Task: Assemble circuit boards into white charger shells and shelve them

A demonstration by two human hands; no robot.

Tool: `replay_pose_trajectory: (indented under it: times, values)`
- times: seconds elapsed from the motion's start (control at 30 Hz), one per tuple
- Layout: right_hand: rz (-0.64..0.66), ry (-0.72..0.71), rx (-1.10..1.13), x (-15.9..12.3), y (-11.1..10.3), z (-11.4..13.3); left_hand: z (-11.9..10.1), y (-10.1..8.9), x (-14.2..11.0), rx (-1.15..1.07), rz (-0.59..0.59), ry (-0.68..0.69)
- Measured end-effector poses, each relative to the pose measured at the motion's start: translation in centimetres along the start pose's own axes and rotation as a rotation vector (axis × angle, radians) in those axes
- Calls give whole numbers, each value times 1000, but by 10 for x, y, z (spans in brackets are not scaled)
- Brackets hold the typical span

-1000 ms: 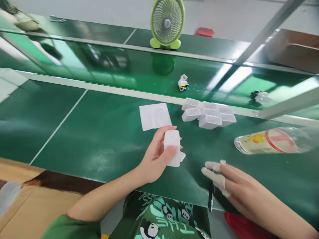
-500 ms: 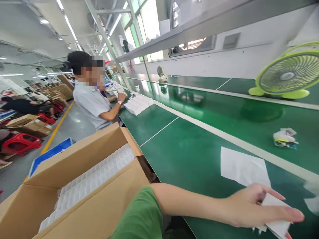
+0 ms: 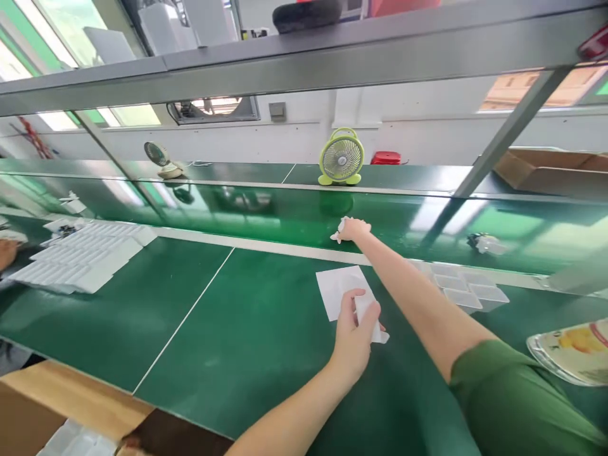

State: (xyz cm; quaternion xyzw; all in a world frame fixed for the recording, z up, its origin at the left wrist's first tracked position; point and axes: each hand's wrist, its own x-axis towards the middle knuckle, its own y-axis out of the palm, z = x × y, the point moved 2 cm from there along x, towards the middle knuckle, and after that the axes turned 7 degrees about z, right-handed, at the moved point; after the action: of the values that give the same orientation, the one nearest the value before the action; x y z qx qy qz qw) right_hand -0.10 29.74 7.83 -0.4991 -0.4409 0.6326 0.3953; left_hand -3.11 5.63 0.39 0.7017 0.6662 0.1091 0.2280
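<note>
My left hand (image 3: 352, 335) is closed around a small white box (image 3: 365, 309), held low above the green worktop. Just behind it, a flat white sheet (image 3: 332, 291) lies on the worktop, partly covered by the hand and box. My right hand (image 3: 356, 228) is stretched far forward over the shiny green strip. Its fingers are closed on a small whitish plastic bag (image 3: 339, 232), mostly hidden by the hand.
White plastic trays (image 3: 465, 285) stand beside my right forearm, and stacked white trays (image 3: 85, 256) at the left. A green fan (image 3: 341, 158) stands behind. A metal shelf (image 3: 285, 63) crosses above. A cardboard box (image 3: 95, 399) sits at the lower left, a patterned package (image 3: 572, 351) at right.
The view has swung right. My right arm has come into view and reached forward to the plastic bag on the green strip. My left hand still holds the white box.
</note>
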Motion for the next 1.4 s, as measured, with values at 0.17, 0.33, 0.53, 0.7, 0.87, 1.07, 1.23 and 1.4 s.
replay_pose_trajectory:
  times: [0.17,0.33,0.53,0.7,0.87,1.07,1.23,1.4]
  values:
    - [30,-9,-38,3,-1,20,-7,-4,-1,36,-15,44]
    - [71,-154,-78,-34,-32,2,-14,-6,-7,122,-71,217]
    - [126,-335,-256,-157,-21,-66,-19,-5,-15,36,-52,447]
    - [260,-335,-305,-224,43,-106,-16,0,-20,13,-28,358]
    - [169,-194,-183,-195,20,-139,-11,3,-24,24,-11,301]
    - [-30,296,-113,-101,-44,-192,-8,3,-24,133,-6,257]
    - [-35,341,-38,-76,-29,-189,-13,3,-25,144,-20,253]
    - [-205,248,-31,-84,-51,-180,-13,-1,-23,189,46,309]
